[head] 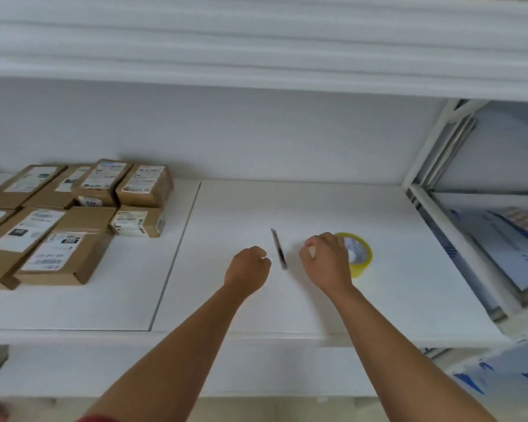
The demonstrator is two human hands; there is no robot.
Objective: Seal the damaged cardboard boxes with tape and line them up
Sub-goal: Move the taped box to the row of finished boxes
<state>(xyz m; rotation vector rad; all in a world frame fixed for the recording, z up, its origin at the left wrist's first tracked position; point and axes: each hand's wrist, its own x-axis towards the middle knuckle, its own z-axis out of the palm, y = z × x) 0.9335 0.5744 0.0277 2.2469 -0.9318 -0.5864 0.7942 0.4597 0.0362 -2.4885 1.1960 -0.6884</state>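
Note:
Several brown cardboard boxes (73,220) with white shipping labels sit packed together at the left of the white shelf (287,300). A yellowish roll of clear tape (358,254) stands right of centre. My right hand (325,260) covers the roll's left side, with its fingers curled over the rim. A slim dark utility knife (279,248) lies on the shelf between my hands. Just left of the knife is my left hand (247,266), fingers curled into a loose fist with nothing in it. It is not touching the knife.
A white upper shelf (256,71) overhangs the work surface. A metal rack upright (430,166) bounds the right side, with blue-and-white flat packages (506,254) beyond it. A seam (177,254) divides the shelf boards.

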